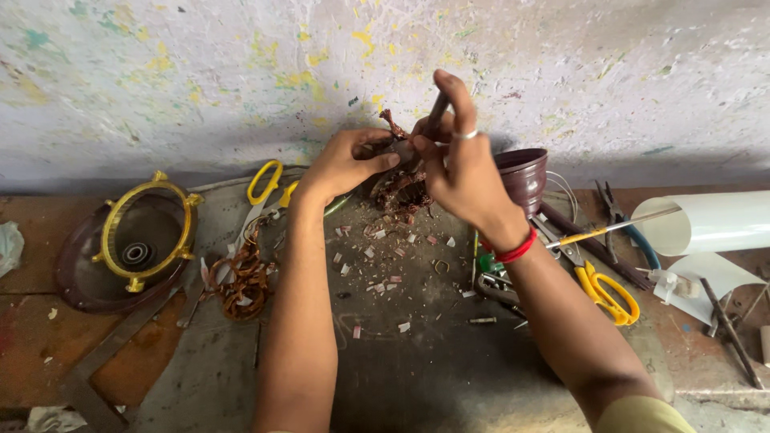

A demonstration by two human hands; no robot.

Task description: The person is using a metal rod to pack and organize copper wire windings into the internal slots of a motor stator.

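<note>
Two hands of mine meet over the middle of the tabletop (417,361), close to the pale spotted wall. Far left sits a dark round housing with a yellow ring (148,232) on it, and next to it a tangle of copper wire (241,281) below yellow-handled scissors (261,188). My left hand (345,164) has its fingers clamped on a copper-wound coil (401,184), holding it just above the tabletop. My right hand (461,168), with a ring and a red wrist thread, has its fingers closed around a dark rod-like tool (437,112) pressed against the coil's top. Small pale scraps (377,256) lie scattered underneath. Just right stands a dark maroon cup (523,172), then more yellow scissors (609,293) and a rolled white sheet (706,220).
</note>
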